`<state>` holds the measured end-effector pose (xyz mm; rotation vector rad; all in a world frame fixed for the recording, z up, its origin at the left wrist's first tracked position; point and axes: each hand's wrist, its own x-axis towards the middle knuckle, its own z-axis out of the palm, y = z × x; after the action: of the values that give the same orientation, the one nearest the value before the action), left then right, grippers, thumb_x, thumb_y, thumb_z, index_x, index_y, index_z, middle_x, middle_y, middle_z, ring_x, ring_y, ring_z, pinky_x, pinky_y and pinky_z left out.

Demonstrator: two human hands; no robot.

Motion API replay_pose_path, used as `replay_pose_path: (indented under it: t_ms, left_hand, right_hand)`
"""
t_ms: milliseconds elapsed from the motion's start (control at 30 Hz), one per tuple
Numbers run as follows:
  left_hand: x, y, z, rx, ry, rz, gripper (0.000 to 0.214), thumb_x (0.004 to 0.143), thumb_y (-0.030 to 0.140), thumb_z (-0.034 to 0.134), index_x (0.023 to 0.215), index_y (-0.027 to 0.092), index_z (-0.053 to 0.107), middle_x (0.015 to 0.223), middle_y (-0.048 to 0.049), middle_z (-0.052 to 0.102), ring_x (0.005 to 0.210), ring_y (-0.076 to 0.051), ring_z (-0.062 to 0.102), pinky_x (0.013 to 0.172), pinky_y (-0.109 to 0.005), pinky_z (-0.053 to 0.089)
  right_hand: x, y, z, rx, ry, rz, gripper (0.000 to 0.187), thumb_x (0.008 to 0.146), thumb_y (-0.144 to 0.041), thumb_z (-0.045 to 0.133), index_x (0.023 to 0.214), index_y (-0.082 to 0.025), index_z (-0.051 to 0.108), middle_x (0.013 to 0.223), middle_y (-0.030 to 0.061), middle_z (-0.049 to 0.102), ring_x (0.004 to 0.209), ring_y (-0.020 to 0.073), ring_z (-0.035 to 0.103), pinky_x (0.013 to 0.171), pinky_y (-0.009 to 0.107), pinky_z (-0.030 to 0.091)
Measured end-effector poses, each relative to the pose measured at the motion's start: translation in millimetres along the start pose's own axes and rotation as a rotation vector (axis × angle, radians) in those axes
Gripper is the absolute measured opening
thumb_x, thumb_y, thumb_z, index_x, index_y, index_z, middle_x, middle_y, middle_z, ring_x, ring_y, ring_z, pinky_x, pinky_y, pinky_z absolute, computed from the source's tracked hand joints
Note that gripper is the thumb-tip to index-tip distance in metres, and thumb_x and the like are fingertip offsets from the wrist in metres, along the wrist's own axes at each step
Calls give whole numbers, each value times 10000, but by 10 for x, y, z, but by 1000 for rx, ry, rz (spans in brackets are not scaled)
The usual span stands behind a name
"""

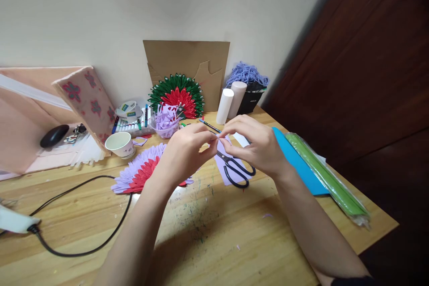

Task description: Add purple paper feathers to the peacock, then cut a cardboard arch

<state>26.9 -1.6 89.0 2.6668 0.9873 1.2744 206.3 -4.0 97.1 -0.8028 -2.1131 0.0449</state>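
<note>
Bench [261,237], under black-handled scissors [230,161]. Cardboard [186,59] upright, well behind scissors. Purple-red petal fan [139,172] L of scissors; blue sheet [299,163] R of them. 2 hands, L hand [187,149] & R hand [256,143], just above scissors' blade end, thumbs & fingertips pinched tog. Purple paper [221,169] directly under scissors. Tiny pale piece [217,137] gripped btwn both hands' fingertips, over scissors' blades, too sm. to ID.

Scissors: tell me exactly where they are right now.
In the head view, the black-handled scissors lie just right of centre on the purple paper, just below the right hand and left of the blue sheet.
</note>
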Motion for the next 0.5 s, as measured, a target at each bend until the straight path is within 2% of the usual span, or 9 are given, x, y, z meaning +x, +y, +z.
replay_pose_path:
  t_ms: [133,333,400,500]
  left_hand:
    - [2,14,4,-32,16,-29,122,773,118,564,711,156,662,700,-25,644,627,-113,556,588,-243,446]
    - [-5,-8,-60,-4,33,-96,127,764,121,559,669,162,633,674,-15,621,615,-109,541,577,-240,434]
    - [-6,-11,-71,-9,21,-101,123,765,119,555,679,160,633,681,-17,623,622,-111,546,584,-240,436]
    - [-3,2,-46,-34,-9,-65,109,757,114,562,683,155,632,696,-21,632,632,-114,556,593,-240,442]
  right_hand:
    - [-6,23,28,-40,33,-33,77,766,-109,582,773,-184,598,750,28,632,729,167,565,678,304,460]
    - [-14,90,-59,-63,129,70,85,752,-114,586,758,-197,604,758,28,627,705,168,565,648,304,452]
    - [-11,81,-85,-42,110,93,82,753,-135,600,792,-206,615,798,31,633,730,173,576,661,305,458]
    - [-4,36,-64,21,17,65,85,770,-166,608,840,-214,618,836,32,641,786,180,584,706,310,464]
